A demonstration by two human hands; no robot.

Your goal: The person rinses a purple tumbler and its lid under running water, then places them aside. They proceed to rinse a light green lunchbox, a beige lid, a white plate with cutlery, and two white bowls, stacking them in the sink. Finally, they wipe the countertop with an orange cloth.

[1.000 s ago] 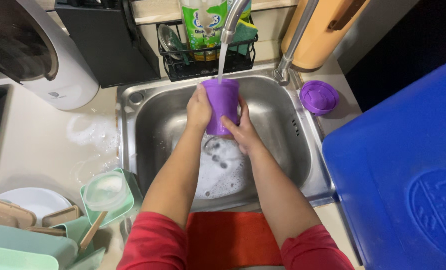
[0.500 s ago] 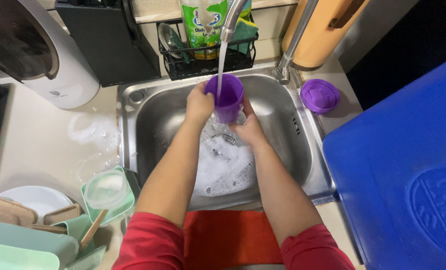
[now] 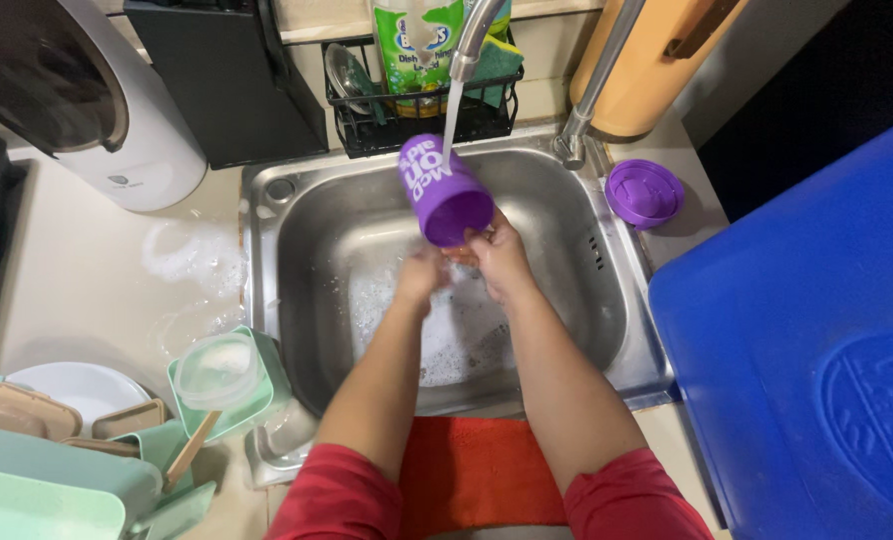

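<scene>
Rinsing looks well underway: suds remain in the sink, and beside it the left hand hangs curled and empty under the purple cup, which is tipped beneath the tap stream, right hand fingers clamped on its rim. Further right, the purple lid waits on the counter.

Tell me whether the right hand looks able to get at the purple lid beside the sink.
Probably yes, once free: the right hand holds the purple cup under the tap, and the purple lid lies uncovered on the counter to its right, with nothing between.
</scene>
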